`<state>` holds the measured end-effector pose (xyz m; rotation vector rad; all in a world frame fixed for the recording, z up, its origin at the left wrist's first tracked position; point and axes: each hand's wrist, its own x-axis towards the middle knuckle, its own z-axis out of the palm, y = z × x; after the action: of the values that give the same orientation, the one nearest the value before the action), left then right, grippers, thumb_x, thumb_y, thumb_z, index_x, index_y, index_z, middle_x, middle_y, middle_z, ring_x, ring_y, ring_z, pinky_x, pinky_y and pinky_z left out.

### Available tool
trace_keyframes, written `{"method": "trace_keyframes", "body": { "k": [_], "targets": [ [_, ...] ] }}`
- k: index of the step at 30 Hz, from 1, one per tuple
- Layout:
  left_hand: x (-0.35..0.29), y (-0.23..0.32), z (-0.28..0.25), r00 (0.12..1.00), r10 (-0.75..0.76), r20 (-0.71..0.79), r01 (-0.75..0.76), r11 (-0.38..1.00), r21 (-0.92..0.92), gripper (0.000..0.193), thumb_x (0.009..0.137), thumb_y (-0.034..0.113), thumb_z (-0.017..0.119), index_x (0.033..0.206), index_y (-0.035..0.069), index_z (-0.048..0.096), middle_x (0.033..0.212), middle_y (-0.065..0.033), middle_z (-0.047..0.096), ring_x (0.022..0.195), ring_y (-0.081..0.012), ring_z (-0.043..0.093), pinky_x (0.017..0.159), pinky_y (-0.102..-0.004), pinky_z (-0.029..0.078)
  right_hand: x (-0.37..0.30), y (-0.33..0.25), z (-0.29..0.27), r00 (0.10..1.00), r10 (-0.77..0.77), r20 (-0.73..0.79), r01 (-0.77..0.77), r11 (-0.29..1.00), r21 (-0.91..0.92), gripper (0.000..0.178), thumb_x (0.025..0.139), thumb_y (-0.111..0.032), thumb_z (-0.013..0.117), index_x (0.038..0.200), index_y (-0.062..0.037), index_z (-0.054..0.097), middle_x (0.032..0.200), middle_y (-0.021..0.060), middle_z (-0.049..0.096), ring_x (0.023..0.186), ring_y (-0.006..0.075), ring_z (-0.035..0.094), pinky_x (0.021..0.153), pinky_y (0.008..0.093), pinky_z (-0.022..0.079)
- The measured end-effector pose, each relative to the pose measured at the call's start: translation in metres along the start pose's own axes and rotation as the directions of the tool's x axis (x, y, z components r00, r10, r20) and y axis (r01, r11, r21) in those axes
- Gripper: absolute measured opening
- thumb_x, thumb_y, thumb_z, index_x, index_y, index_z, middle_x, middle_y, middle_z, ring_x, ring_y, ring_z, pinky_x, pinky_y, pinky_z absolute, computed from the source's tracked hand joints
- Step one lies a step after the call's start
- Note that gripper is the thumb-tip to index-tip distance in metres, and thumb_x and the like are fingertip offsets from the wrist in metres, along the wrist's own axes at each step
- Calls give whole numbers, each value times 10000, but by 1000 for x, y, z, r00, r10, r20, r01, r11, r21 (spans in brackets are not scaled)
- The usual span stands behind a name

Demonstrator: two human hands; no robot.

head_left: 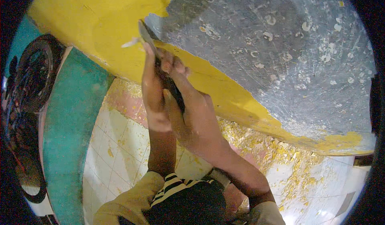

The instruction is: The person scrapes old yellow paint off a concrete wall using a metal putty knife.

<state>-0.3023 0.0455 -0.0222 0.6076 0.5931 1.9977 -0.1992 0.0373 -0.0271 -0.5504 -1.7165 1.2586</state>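
Note:
Both my hands grip one metal scraper (pixel 146 35) pressed against a wall. My left hand (pixel 154 92) stretches along the tool, its fingers reaching toward the blade. My right hand (pixel 192 112) wraps the dark handle just behind it. The blade's tip sits at the edge where yellow paint (pixel 104 20) meets bare grey plaster (pixel 272 52). A pale flake of paint (pixel 130 43) curls away beside the blade.
Yellow paint chips (pixel 276 152) lie thick on the white tiled floor (pixel 116 148) along the wall's foot. A teal painted surface (pixel 68 128) stands at the left, with a dark round object (pixel 30 76) beyond it. My striped shirt fills the lower edge.

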Motion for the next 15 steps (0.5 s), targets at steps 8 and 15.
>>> {"method": "trace_keyframes", "body": {
  "k": [8, 15],
  "targets": [
    [-2, -17, 5, 973, -7, -232, 40, 990, 137, 372, 970, 454, 426, 773, 141, 459, 625, 6, 441, 606, -139, 487, 622, -300, 460, -5, 5, -21, 998, -51, 22, 54, 982, -181, 338, 887, -82, 544, 1216, -18, 502, 861, 264, 615, 778, 424, 622, 667, 409, 500],
    [-35, -59, 7, 992, -129, 0, 127, 973, 194, 337, 969, 427, 444, 815, 133, 502, 689, -11, 511, 670, -184, 554, 605, -339, 468, -55, -17, -72, 987, 154, -41, -159, 950, -269, 342, 853, -20, 572, 1194, -14, 541, 944, 242, 622, 777, 344, 646, 720, 334, 498]
  ]
}}
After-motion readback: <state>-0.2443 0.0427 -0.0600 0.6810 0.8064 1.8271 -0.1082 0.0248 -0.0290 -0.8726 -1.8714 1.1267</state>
